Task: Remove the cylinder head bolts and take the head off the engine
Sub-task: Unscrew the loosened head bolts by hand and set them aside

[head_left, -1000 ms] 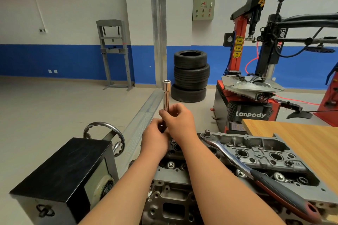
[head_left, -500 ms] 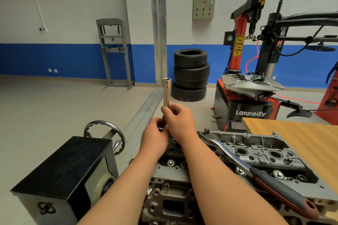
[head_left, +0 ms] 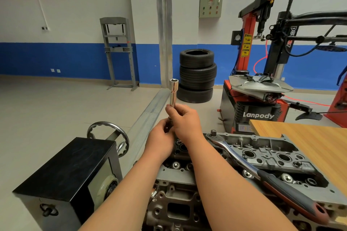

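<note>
The right hand (head_left: pixel 185 120) grips an upright socket (head_left: pixel 173 92), the left hand (head_left: pixel 161 139) its lower end. A ratchet (head_left: pixel 262 170) lies on the head (head_left: pixel 281 157).

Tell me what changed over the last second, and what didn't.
Nothing clearly moved; only the view drifts a little. The right hand still grips the long socket upright over the cylinder head, and the left hand still holds its lower end. The ratchet still lies across the head, untouched.
</note>
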`<state>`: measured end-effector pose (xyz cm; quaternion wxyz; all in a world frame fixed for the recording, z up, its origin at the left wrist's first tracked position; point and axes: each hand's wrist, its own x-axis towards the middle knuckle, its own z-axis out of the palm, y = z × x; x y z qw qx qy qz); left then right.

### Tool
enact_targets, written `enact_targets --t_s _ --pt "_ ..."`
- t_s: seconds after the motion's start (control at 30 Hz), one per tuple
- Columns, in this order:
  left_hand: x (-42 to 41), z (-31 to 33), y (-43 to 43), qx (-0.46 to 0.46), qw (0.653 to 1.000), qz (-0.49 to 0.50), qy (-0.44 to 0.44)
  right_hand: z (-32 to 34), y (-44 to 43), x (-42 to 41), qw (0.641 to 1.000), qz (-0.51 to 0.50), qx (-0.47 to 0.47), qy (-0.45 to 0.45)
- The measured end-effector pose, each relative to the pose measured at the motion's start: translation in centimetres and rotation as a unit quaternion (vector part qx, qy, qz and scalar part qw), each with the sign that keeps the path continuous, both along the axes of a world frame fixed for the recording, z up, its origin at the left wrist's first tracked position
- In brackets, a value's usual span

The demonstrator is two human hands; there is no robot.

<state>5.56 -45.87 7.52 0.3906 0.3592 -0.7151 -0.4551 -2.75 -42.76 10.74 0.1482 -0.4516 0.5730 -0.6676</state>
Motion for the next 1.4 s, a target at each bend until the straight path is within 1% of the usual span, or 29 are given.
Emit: enact_targets --t_s 0.1,0.2,0.23,0.3,0.43,0.53,0.7,0.77,0.83,0.93,1.0,1.13,1.2,1.27,1.33,1.4 --pt "0.10 -0.13 -0.13 0.004 1.000 0.012 0.025 0.00 -0.09 -0.11 1.000 -0.007 0.010 0.025" --pt "0.01 -0.11 -0.31 0.029 0.998 0.043 0.046 0.09 -0.14 -0.23 1.000 -0.014 0.015 0.000" --pt "-0.04 -0.05 -0.32 0.034 0.997 0.049 0.044 0.00 -0.19 -0.26 1.000 -0.022 0.018 -0.011" --pt "-0.09 0.02 -0.32 0.033 0.998 0.054 0.032 -0.20 -0.25 -0.21 0.999 -0.035 0.020 -0.003" --pt "0.02 -0.07 -0.26 0.020 0.999 0.033 0.011 -0.11 -0.13 -0.02 1.000 -0.002 0.007 -0.008" --pt "0.05 -0.10 -0.18 0.016 1.000 0.015 0.014 -0.06 -0.04 -0.02 1.000 0.006 0.006 0.001" --pt "-0.05 0.05 -0.15 0.009 0.999 0.038 0.013 0.05 0.05 -0.22 0.999 -0.016 0.016 -0.040" --pt "-0.12 0.08 -0.17 0.007 0.999 0.046 0.003 -0.06 0.01 -0.17 0.999 -0.026 0.027 -0.033" --pt "-0.10 0.08 -0.19 0.005 0.999 0.047 -0.005 -0.12 -0.06 0.07 0.999 -0.010 0.021 -0.029" --pt "-0.06 0.07 -0.14 0.000 1.000 0.023 -0.005 -0.16 -0.17 0.13 1.000 0.002 0.011 0.002" --pt "0.01 0.12 -0.09 -0.002 1.000 0.011 0.000 -0.19 -0.23 0.11 1.000 -0.004 0.014 0.008" --pt "-0.04 0.22 -0.07 0.002 1.000 0.024 0.013 -0.04 -0.22 -0.06 0.998 -0.019 0.013 -0.053" --pt "-0.10 0.37 0.00 -0.010 0.999 0.038 -0.003 -0.16 -0.24 -0.17 0.999 -0.037 0.013 -0.033" --pt "-0.11 0.43 0.04 -0.016 0.999 0.042 -0.022 -0.13 -0.20 -0.09 0.999 -0.032 0.008 -0.027" --pt "-0.10 0.42 0.15 -0.011 0.999 0.027 -0.033 -0.15 -0.14 0.03 0.999 -0.008 -0.006 -0.031" --pt "-0.02 0.47 0.39 -0.004 0.999 0.009 -0.046 -0.14 -0.13 0.08 1.000 -0.007 -0.001 -0.022"
